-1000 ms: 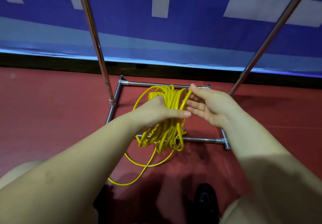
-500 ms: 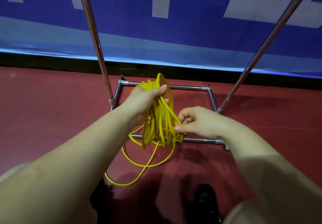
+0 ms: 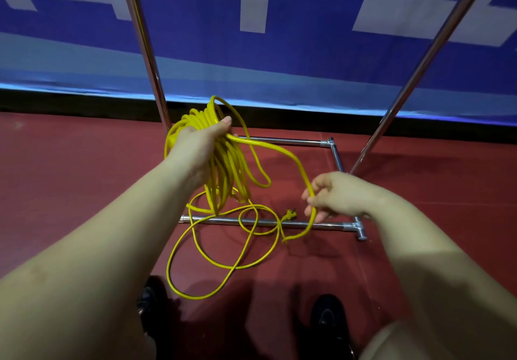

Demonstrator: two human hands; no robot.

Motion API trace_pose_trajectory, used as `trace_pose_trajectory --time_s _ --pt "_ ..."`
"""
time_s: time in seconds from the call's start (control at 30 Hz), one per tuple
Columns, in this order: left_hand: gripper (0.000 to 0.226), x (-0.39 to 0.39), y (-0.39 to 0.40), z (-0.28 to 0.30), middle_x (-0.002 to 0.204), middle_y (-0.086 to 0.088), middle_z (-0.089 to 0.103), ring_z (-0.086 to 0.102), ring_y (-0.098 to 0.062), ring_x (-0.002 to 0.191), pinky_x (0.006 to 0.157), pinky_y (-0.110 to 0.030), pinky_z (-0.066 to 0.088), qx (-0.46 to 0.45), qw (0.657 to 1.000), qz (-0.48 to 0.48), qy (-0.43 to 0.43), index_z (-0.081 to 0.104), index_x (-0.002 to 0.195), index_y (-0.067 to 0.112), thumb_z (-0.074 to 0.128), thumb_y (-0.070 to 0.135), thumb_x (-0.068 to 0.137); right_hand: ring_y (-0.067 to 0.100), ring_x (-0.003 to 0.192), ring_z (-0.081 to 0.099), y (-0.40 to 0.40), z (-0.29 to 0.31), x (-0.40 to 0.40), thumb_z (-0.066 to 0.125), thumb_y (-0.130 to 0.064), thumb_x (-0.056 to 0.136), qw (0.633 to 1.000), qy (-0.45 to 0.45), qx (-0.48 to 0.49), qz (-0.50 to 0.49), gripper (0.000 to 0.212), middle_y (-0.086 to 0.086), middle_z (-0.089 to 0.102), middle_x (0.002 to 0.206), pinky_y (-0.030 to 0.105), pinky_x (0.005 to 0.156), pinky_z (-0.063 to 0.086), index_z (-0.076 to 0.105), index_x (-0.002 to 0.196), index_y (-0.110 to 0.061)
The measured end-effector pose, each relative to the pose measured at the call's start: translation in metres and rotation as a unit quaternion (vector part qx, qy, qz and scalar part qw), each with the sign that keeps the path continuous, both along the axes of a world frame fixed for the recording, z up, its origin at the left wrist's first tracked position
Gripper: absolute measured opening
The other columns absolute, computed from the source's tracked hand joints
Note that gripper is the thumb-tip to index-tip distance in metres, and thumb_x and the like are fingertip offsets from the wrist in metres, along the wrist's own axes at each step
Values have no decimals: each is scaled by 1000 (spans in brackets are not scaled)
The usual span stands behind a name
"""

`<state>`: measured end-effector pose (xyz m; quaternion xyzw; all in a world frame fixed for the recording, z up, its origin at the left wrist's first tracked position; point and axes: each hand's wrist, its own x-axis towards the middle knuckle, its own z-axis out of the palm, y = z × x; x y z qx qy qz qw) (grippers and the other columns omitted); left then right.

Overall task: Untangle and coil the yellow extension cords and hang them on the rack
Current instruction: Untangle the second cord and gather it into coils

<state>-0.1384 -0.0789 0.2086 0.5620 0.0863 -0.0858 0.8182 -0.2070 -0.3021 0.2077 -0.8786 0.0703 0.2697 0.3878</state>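
My left hand (image 3: 200, 147) grips a bundle of yellow extension cord (image 3: 226, 169) loops, held up in front of the chrome rack (image 3: 282, 222). One strand runs from the bundle rightward into my right hand (image 3: 333, 196), which is curled round it. Below that hand the strand drops to the floor. Loose loops of the same cord lie on the red floor, and its plug end (image 3: 289, 215) rests near the rack's front base bar.
The rack's two slanted uprights (image 3: 145, 51) rise left and right against a blue and white banner. Its base frame lies on the red floor. My two dark shoes (image 3: 327, 320) show at the bottom edge.
My right hand drew one strand out of the bundle, moving right and down. More cord now lies in loose loops on the floor. My left hand stayed raised with the coil.
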Motion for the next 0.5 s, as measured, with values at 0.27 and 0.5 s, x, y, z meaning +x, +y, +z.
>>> trace_pose_trajectory --time_s 0.27,0.5 --pt "91 -12 6 10 80 -15 51 57 -35 73 75 -68 50 201 978 -8 -46 53 103 -6 81 57 44 6 46 63 3 44 5 44 -14 95 909 -32 330 -251 18 -7 68 57 15 49 51 60 88 -15" --pt "80 -26 -6 32 87 -27 63 66 -44 81 71 -57 56 254 965 -17 -65 52 100 -3 80 53 51 3 49 64 8 61 9 49 -15 93 705 15 578 -411 27 -3 67 58 17 47 52 63 71 -10"
